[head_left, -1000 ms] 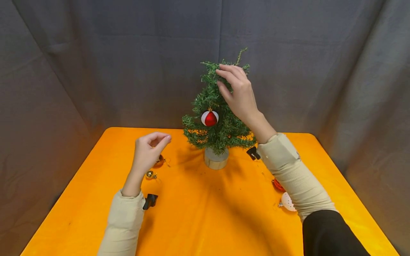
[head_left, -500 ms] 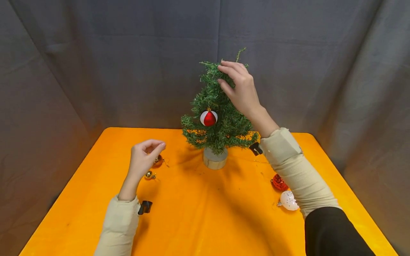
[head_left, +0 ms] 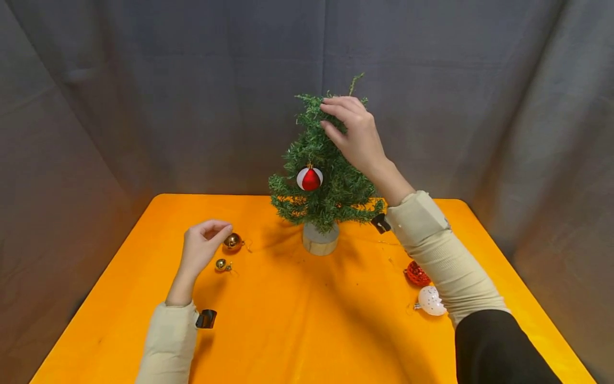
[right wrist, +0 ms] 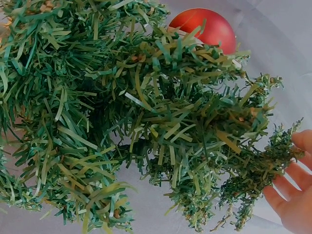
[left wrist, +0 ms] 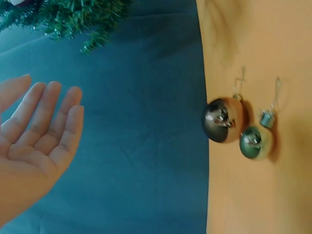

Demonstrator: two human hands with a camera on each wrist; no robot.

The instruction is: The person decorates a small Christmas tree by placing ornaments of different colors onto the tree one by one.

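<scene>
Right hand (head_left: pixel 357 130) up at top of small green artificial tree (head_left: pixel 331 197), thumb and fingers parted, loosely bent, fingertips right up against a branch; no grip on it visible. Left hand (head_left: pixel 201 245) raised over left part of table (head_left: pixel 288 320), relaxed and holding nothing, nearest larger gold ball (head_left: pixel 233 242). Tree upright on round wooden base (head_left: pixel 320 242), mid-width, near table's far edge. Red-and-white panelled ball (head_left: pixel 309 178) with gold cap hangs on its front. Smaller gold ball (head_left: pixel 220 265) lies just beside the larger one, nearer viewer, both towards table's left edge. Towards right edge: red ball (head_left: pixel 417 273), and just beside it white ball (head_left: pixel 430 301) marked with specks, part-hidden by right sleeve (head_left: pixel 441 250). Grey curtain (head_left: pixel 230 106) behind.
</scene>
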